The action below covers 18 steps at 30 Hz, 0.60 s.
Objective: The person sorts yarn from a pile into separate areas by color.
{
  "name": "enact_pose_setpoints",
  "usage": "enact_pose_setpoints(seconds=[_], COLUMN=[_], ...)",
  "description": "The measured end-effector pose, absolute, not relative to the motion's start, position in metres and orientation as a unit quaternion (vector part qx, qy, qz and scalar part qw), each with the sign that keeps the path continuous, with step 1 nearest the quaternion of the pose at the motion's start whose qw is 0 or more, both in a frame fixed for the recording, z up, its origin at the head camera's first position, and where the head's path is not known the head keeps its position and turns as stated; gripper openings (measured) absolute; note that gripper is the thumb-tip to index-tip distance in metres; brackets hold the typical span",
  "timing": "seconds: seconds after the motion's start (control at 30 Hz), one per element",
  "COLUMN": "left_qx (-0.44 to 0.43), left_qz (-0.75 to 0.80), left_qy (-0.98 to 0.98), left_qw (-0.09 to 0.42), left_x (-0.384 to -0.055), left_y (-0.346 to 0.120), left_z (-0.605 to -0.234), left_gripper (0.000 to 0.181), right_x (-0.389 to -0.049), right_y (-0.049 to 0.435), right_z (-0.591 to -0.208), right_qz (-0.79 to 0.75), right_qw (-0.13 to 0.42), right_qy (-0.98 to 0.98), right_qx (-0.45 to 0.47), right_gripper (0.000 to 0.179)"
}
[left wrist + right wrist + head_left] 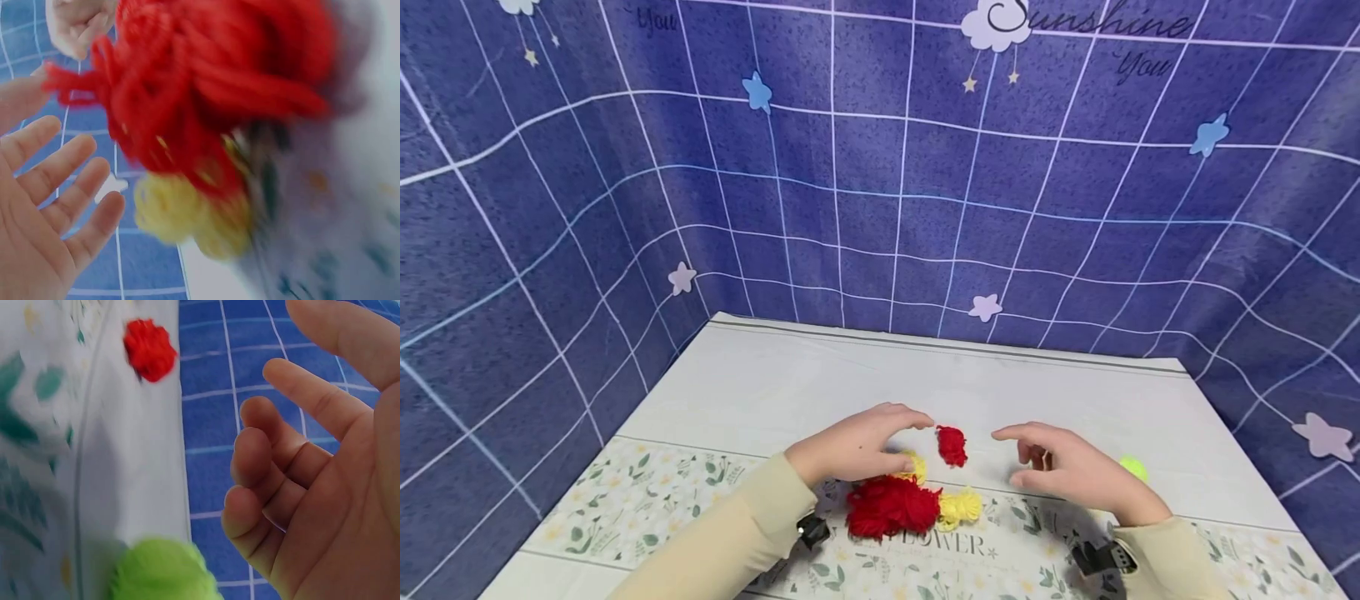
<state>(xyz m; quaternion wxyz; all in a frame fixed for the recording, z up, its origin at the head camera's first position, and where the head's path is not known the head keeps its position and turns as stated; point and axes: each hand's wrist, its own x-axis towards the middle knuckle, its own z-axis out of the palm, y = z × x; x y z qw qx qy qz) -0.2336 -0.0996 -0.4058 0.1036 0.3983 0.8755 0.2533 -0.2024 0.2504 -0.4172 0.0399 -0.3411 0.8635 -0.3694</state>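
My left hand (pixel 865 443) hovers over a large red yarn bundle (pixel 891 507), fingers spread and holding nothing. In the left wrist view that red yarn (pixel 187 75) looms blurred beside the open palm (pixel 31 212), with yellow yarn (pixel 169 206) close by it. One yellow yarn bundle (pixel 961 507) lies against the red one's right side; another (pixel 916 468) is partly covered by the left hand. A small red yarn bundle (pixel 952 446) lies between the two hands. To its right my right hand (pixel 1067 467) is raised with loosely bent fingers (pixel 253 456), nothing in them.
A fuzzy bright green ball (pixel 165 572) sits right of the right hand, partly hidden by it in the head view. The white table (pixel 820 375) has a floral printed band at its front. A blue gridded curtain (pixel 880 208) stands behind and at the sides.
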Motion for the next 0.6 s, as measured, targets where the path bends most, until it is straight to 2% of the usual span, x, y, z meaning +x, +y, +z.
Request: enact_pose_setpoints(seconds=[0.2, 0.43, 0.6], left_qx=[0.354, 0.350, 0.339], left_qz=[0.282, 0.323, 0.340], left_qy=[0.885, 0.867, 0.863], left_qw=[0.104, 0.146, 0.155], left_x=[-0.236, -0.242, -0.243], left_y=[-0.123, -0.131, -0.135], left_z=[-0.421, -0.436, -0.447], left_gripper=[0.057, 0.051, 0.045], right_x=[-0.204, -0.203, -0.203], right_y=[0.229, 0.215, 0.206], right_z=[-0.427, -0.441, -0.451], right_qz=[-0.368, -0.374, -0.378], right_qw=[0.086, 0.136, 0.163], right_qy=[0.857, 0.842, 0.834], right_qx=[-0.349, -0.363, -0.369], right_gripper=[0.047, 0.045, 0.044])
